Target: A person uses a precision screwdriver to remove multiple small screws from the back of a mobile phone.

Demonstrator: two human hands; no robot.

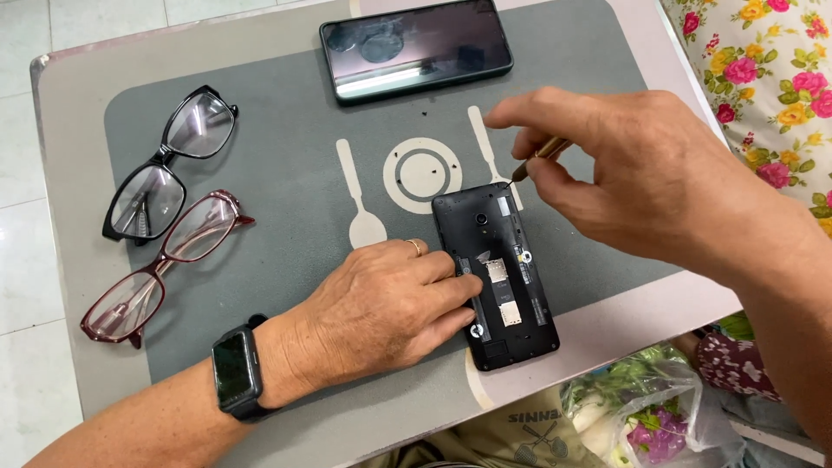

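On grey mat point(286, 173): left hand point(381, 303) flat, pinning opened phone point(496, 273); right hand point(641, 173) pinching screwdriver point(539, 158) above it.

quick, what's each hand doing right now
Left hand: open, pressing on the black back-opened phone.
Right hand: closed on a thin brass-coloured screwdriver.
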